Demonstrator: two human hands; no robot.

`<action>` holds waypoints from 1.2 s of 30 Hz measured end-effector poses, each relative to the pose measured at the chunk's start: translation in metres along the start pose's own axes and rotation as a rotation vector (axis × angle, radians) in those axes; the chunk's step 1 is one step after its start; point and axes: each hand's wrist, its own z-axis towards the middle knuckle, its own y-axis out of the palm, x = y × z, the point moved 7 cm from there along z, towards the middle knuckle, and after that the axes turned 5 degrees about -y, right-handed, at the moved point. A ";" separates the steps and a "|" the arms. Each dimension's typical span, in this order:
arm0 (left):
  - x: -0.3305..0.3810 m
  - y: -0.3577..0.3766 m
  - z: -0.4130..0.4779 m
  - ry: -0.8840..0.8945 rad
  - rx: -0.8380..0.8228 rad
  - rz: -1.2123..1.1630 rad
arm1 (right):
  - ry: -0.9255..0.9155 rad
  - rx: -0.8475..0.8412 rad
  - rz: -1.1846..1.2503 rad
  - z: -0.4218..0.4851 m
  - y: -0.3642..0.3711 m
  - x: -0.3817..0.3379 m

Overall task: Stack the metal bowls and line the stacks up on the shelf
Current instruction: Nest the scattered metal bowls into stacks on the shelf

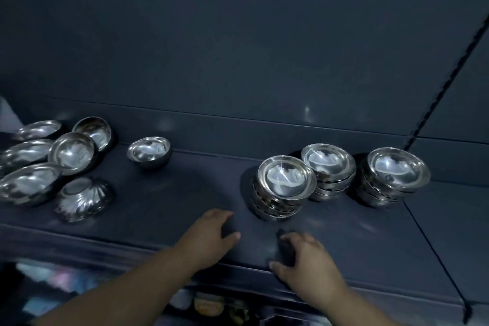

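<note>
Dark grey shelf [185,201] is seen carrying everything: loose metal bowls [71,153] are clustered unsorted at its left end, one fluted bowl [83,198] overturned, while three stacks [328,171] are set side by side towards the right, apparently so a row can be extended leftward. A single bowl [148,152] is stood apart between them, judged the likeliest start of a fresh stack. Nothing is grasped by the left hand [209,235] or right hand [301,259]; both are seen relaxed and empty near the front edge.
</note>
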 end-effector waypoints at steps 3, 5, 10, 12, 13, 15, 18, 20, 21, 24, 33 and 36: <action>-0.030 -0.010 -0.018 -0.006 0.034 0.173 | -0.074 -0.054 -0.143 0.004 0.016 -0.032; -0.053 -0.027 -0.028 -0.026 0.085 0.261 | -0.122 -0.062 -0.174 0.011 0.025 -0.058; -0.129 -0.080 -0.058 -0.087 0.156 0.333 | -0.202 -0.139 -0.233 0.034 0.060 -0.135; -0.164 -0.105 -0.071 -0.108 0.187 0.315 | -0.217 -0.157 -0.223 0.043 0.077 -0.173; -0.181 -0.119 -0.078 -0.113 0.209 0.304 | -0.228 -0.159 -0.217 0.048 0.086 -0.194; -0.215 -0.147 -0.088 -0.116 0.250 0.277 | -0.255 -0.161 -0.202 0.058 0.102 -0.237; -0.261 -0.188 -0.098 -0.127 0.300 0.232 | -0.291 -0.153 -0.162 0.074 0.124 -0.296; -0.287 -0.212 -0.101 -0.134 0.344 0.241 | -0.298 -0.132 -0.121 0.083 0.135 -0.327; -0.298 -0.223 -0.101 -0.136 0.363 0.242 | -0.302 -0.116 -0.102 0.087 0.139 -0.340; -0.325 -0.250 -0.097 -0.142 0.416 0.228 | -0.324 -0.078 -0.067 0.098 0.149 -0.372; -0.368 -0.280 -0.065 -0.219 0.470 -0.127 | -0.307 -0.110 -0.094 0.129 0.178 -0.404; -0.374 -0.281 -0.051 -0.274 0.470 -0.231 | -0.264 -0.134 -0.060 0.141 0.186 -0.397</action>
